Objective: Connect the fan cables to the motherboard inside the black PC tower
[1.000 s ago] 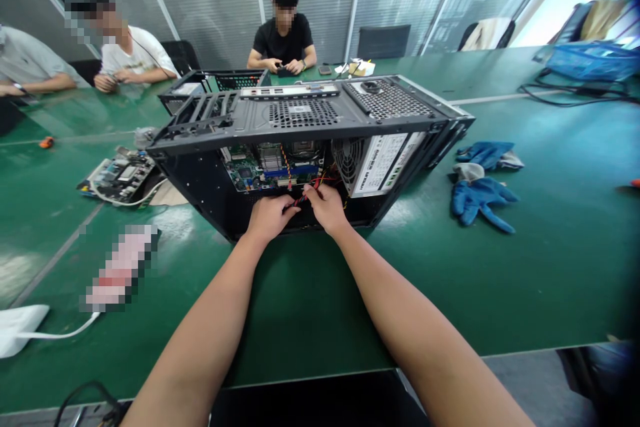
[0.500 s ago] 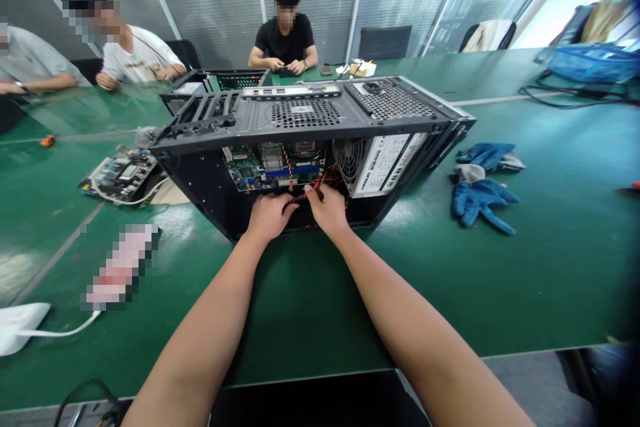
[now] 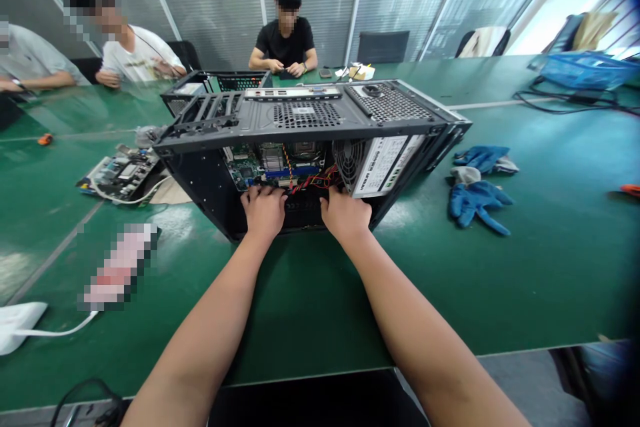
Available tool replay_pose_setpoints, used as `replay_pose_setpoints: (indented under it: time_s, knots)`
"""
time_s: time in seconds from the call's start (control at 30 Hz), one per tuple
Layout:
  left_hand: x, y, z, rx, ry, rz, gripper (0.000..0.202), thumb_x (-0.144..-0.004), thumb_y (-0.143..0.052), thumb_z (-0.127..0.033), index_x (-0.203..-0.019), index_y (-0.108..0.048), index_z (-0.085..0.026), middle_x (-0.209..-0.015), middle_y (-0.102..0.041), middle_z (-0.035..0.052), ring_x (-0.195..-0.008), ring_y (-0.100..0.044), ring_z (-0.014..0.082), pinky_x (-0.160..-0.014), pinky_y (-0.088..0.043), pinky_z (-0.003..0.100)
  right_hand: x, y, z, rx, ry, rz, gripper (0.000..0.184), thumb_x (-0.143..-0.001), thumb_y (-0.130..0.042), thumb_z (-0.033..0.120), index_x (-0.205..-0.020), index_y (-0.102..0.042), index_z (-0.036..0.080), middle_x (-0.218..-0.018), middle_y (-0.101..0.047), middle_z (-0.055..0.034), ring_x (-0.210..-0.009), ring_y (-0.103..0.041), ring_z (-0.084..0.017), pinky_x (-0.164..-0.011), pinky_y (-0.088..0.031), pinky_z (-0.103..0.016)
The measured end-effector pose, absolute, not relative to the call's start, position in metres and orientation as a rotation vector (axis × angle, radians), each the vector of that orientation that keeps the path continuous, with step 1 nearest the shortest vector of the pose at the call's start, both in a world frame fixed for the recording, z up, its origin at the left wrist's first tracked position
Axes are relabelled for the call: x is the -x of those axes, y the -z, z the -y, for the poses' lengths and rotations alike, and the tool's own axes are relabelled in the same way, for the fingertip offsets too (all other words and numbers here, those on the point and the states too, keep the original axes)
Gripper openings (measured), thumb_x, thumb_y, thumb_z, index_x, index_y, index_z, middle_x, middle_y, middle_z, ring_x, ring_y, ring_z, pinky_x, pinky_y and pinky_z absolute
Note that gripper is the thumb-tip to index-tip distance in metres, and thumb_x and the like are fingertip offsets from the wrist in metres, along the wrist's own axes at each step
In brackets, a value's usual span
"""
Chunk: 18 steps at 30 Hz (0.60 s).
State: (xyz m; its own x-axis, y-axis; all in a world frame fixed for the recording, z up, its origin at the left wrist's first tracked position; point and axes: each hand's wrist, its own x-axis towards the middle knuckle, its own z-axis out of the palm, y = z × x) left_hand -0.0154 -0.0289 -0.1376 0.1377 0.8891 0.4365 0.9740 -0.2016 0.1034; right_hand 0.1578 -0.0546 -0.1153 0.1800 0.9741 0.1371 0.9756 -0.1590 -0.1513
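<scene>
A black computer case [image 3: 310,137] lies on its side with its open side facing me. Inside it are a green motherboard [image 3: 273,163], a power supply [image 3: 385,163] with a fan, and a bundle of red, yellow and black cables [image 3: 320,180]. My left hand [image 3: 265,210] is in the case at the motherboard's lower edge, fingers spread, tips partly hidden. Below the power supply, my right hand [image 3: 347,213] reaches in beside the cables, thumb apart from the fingers; its fingertips are partly hidden. I see nothing held in either hand.
Left of the case lie a loose circuit board assembly [image 3: 125,173] and a blurred-out phone [image 3: 120,267] on a white cable. Blue gloves [image 3: 477,197] lie to the right. Another open case [image 3: 235,80] stands behind. Several people sit across the green table [image 3: 500,287].
My hands have let go of the twisted cable between them and moved apart, the left a little left, the right to the right. The cables now show between them.
</scene>
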Motion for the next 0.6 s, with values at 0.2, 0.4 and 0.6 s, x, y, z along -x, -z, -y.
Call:
replay_pose_setpoints:
  time_s: [0.2,0.4,0.6]
  knots:
    - [0.016,0.14,0.024,2.189,0.61,1.904,0.026,-0.091,-0.053,-0.038,-0.103,-0.074,-0.028,-0.101,-0.065,0.0132,-0.093,-0.059,0.0307,-0.075,-0.046,0.041,-0.169,0.112,0.054,2.338,-0.204,1.992,0.038,-0.089,-0.055,0.04,-0.121,-0.058,0.019,-0.102,-0.069,-0.0212,-0.092,-0.069,-0.034,-0.074,-0.05,-0.049]
    - [0.016,0.141,0.024,2.245,0.55,2.061,0.029,-0.093,-0.049,-0.038,-0.109,-0.072,-0.027,-0.079,-0.071,0.0102,-0.072,-0.066,0.026,-0.067,-0.048,0.035,-0.174,0.111,0.055,2.365,-0.228,2.022,0.036,-0.087,-0.058,0.044,-0.109,-0.065,0.016,-0.097,-0.069,-0.0218,-0.093,-0.068,-0.035,-0.074,-0.05,-0.048]
    - [0.019,0.145,0.018,2.362,0.731,1.966,0.034,-0.095,-0.045,-0.029,-0.12,-0.068,-0.021,-0.103,-0.073,0.0134,-0.091,-0.069,0.0277,-0.08,-0.051,0.036,-0.172,0.114,0.052,2.293,-0.261,1.909,0.035,-0.091,-0.05,0.042,-0.106,-0.068,0.016,-0.098,-0.07,-0.0204,-0.095,-0.067,-0.035,-0.078,-0.05,-0.048]
